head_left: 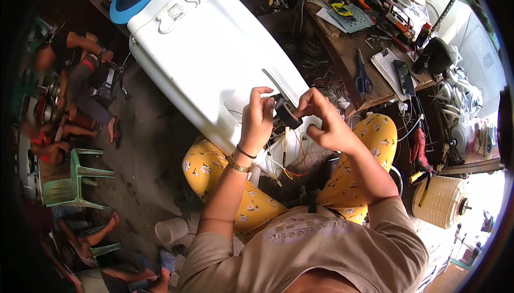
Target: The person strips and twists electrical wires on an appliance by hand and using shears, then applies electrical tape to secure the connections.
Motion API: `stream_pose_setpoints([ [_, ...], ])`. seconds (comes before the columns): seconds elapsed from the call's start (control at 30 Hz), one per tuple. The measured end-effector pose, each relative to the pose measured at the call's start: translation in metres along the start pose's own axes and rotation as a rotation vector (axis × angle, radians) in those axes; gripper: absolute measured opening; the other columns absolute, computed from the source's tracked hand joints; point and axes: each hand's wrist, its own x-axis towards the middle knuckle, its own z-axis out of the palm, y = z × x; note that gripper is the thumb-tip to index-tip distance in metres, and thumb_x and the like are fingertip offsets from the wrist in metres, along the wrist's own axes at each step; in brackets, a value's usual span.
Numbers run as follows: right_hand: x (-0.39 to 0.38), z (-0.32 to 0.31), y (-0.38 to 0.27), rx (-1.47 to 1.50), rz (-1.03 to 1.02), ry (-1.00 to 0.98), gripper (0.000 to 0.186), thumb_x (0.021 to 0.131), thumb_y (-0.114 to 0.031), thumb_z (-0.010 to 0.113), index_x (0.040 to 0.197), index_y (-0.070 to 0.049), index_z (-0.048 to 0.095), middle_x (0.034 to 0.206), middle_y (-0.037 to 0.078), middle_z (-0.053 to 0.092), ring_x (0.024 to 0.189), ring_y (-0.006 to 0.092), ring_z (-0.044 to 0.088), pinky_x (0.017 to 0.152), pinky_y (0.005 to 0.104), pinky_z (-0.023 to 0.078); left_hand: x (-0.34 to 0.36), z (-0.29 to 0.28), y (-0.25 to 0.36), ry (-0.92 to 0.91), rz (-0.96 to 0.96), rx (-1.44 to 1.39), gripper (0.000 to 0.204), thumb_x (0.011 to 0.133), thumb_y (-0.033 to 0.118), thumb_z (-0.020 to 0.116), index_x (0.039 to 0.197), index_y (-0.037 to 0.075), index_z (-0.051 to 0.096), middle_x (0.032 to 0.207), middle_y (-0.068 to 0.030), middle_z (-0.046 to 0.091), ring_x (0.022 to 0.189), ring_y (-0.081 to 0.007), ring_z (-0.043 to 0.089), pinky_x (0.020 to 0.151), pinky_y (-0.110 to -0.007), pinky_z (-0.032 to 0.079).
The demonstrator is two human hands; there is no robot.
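Holding a roll of black tape (287, 114) between both hands, the left hand (256, 122) and right hand (327, 123) pinch it above the tipped white washer (214, 52); its loose wires (292, 160) hang bare, apparently untaped.

Both hands meet over a tipped white washing machine (214, 52). The left hand (257, 121) and right hand (326, 121) pinch a black tape roll (287, 113) between their fingertips. Loose wires (292, 159) hang just below the fingers.
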Motion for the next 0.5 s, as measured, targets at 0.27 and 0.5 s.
stream_pose_setpoints([
  [0.27, 0.014, 0.002, 0.048, -0.354, -0.055, 0.168, 0.044, 0.064, 0.012, 0.050, 0.104, -0.006, 0.042, 0.094, 0.009, 0.049, 0.088, 0.0247, 0.052, 0.086, 0.0347, 0.037, -0.010, -0.005, 0.001, -0.274, -0.232, -0.321, 0.014, 0.103, 0.015, 0.049, 0.102, 0.003, 0.055, 0.068, 0.0074, 0.041, 0.060, -0.0028, 0.033, 0.052, -0.022, 0.028],
  [0.5, 0.027, -0.013, 0.037, 0.587, 0.026, 0.247, 0.046, 0.071, 0.015, 0.042, 0.111, -0.009, 0.039, 0.110, 0.008, 0.063, 0.093, 0.0116, 0.052, 0.079, 0.0239, 0.040, -0.008, 0.001, 0.006, -0.305, 0.171, 0.252, 0.011, 0.088, 0.001, 0.062, 0.096, -0.001, 0.054, 0.072, -0.0173, 0.065, 0.063, -0.0314, 0.067, 0.054, -0.035, 0.048],
])
